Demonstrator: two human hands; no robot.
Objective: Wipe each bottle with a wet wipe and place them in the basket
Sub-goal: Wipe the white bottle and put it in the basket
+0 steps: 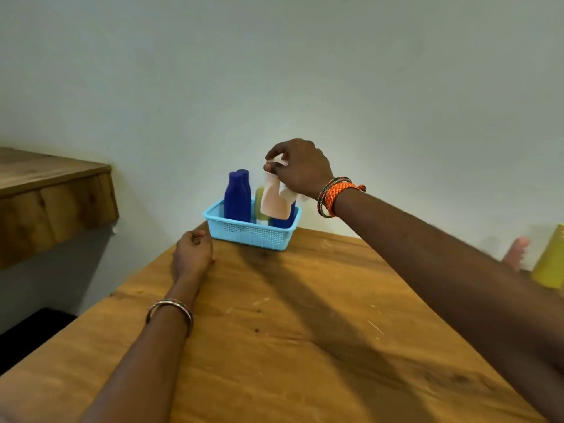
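Observation:
A light blue plastic basket [250,232] stands at the far edge of the wooden table. Inside it stand two dark blue bottles [237,195] at the left, a yellow-green bottle [260,206] in the middle and another blue bottle [282,220] low at the right. My right hand [300,166] grips the white cap of a pale pink bottle [274,201], which hangs over the basket's right half. A white wet wipe [288,193] is bunched under that hand's palm. My left hand [192,251] rests on the table just left of the basket, fingers curled, holding nothing.
The wooden table [290,315] stretches from me to the white wall. A yellow container [551,261] and a pink-topped item [517,250] sit at the far right edge, blurred. A wooden shelf [52,190] juts out on the left.

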